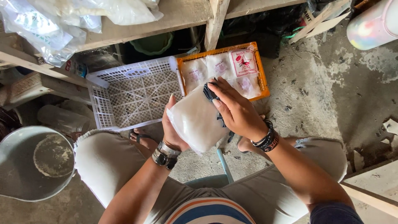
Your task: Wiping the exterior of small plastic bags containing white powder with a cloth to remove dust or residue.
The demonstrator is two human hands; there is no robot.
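A clear plastic bag of white powder (195,122) is held between both hands above my knees. My left hand (172,130) supports the bag from underneath, on its left side. My right hand (236,110) lies on top of it, fingers pressing a dark cloth (210,93) against the bag's upper end. Just beyond the hands, an orange crate (261,72) holds several similar white bags with red and white labels. A white lattice crate (132,93) stands beside it to the left, with nothing in it.
A grey metal bucket (31,164) sits at the left by my knee. A wooden shelf (174,16) with plastic bags (49,25) runs along the top. A wooden post (215,20) stands behind the crates. Rough concrete floor (323,91) lies to the right.
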